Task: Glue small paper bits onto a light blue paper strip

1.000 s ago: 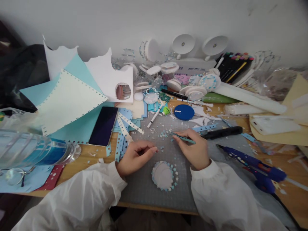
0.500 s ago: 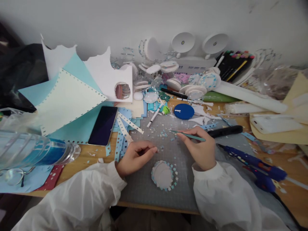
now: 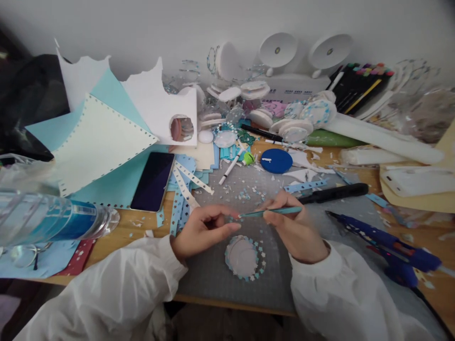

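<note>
My right hand grips teal tweezers whose tips point left. Those tips meet the index fingertip of my left hand; any tiny piece there is too small to make out. Thumb and index finger of the left hand stand apart, and its other fingers curl. Just below both hands, a round white disc edged with small blue and white stars lies on the grey cutting mat. Loose paper stars are scattered on the mat beyond the hands.
A blue glue gun and a black-handled tool lie at right. A phone, coloured paper sheets and a water bottle are at left. Decorated white discs and a blue oval lie farther back.
My right hand has brought the tweezers down and left, from above the scattered stars to my left fingertip. The left hand's thumb and index finger have spread apart. The view has shifted slightly.
</note>
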A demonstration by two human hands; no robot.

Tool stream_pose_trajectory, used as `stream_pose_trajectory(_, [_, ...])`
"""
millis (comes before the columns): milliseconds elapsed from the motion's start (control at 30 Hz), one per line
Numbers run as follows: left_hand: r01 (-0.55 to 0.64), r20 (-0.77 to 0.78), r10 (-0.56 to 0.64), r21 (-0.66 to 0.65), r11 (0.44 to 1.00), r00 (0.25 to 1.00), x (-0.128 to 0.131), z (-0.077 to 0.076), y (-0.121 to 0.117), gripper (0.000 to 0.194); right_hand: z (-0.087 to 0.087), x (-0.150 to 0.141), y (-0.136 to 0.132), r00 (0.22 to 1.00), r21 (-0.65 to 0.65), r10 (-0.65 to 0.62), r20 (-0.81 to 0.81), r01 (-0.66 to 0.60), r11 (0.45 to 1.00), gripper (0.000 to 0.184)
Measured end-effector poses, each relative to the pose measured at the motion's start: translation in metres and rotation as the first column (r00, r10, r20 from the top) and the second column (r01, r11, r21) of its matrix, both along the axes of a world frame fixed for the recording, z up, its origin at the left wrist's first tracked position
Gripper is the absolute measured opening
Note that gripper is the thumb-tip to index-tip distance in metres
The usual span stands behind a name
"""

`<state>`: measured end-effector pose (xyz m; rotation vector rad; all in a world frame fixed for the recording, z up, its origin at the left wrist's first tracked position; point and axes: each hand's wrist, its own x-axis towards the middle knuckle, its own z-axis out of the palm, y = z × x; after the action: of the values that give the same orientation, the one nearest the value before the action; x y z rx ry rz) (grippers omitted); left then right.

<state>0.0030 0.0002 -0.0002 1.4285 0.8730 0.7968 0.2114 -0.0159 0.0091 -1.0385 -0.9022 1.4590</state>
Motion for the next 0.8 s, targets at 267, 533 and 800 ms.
stream_pose_trajectory(267, [-0.017,0.118,0.034,-0.146,0.989,0.992,-0.0005,0.0014,0.0028,0.024,-0.0014,-0.0029,-0.004,0.998,0.058,0.052,-0.017,-0.051,0.997,0.021])
stream_pose_trajectory(533, [-0.03,0.167,0.054,-0.145,0.989,0.984,-0.0003,-0.0001,0.0017,0.016,-0.0038,-0.0032,-0.005,0.999,0.112,0.045,-0.024,-0.042,0.993,0.021])
stream_pose_trajectory(800, [-0.051,0.149,0.069,-0.127,0.991,0.986,0.0011,0.0016,0.001,0.018,-0.0029,-0.0027,-0.0057,0.999,0.15,0.026,0.038,-0.031,0.988,0.02])
